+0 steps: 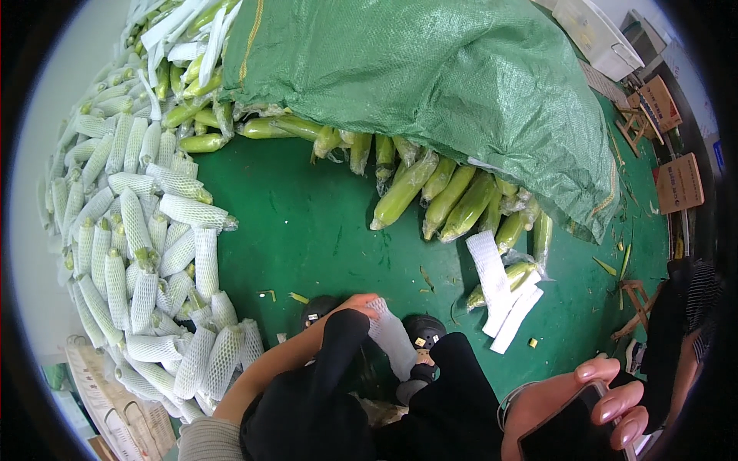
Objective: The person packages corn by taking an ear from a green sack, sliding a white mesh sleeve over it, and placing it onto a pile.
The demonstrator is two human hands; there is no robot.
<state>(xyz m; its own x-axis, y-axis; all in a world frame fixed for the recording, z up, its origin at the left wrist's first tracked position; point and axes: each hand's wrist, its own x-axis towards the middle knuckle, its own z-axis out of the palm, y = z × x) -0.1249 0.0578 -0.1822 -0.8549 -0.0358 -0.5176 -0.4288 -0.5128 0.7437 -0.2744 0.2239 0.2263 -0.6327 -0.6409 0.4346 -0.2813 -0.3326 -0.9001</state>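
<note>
My left hand [362, 304] grips the upper end of a white foam-net sleeve [393, 340], which hangs between my knees. Whether anything is inside that sleeve cannot be told. A smartphone [576, 429] with a dark screen is held in my right hand [614, 397] at the lower right. Ahead of me, long green vegetables [403, 193] in clear plastic film spill from under a green woven sack [403, 63]. Two or three flat white foam sleeves [490, 282] lie on the floor to the right, partly over a wrapped vegetable [522, 269].
Vegetables in foam nets [132, 230] are heaped along the left. The green floor [288, 219] carries leaf scraps. At right are a white plastic bin [597, 37], cardboard boxes [680, 183], a wooden stool [637, 308] and another person's arm [683, 369].
</note>
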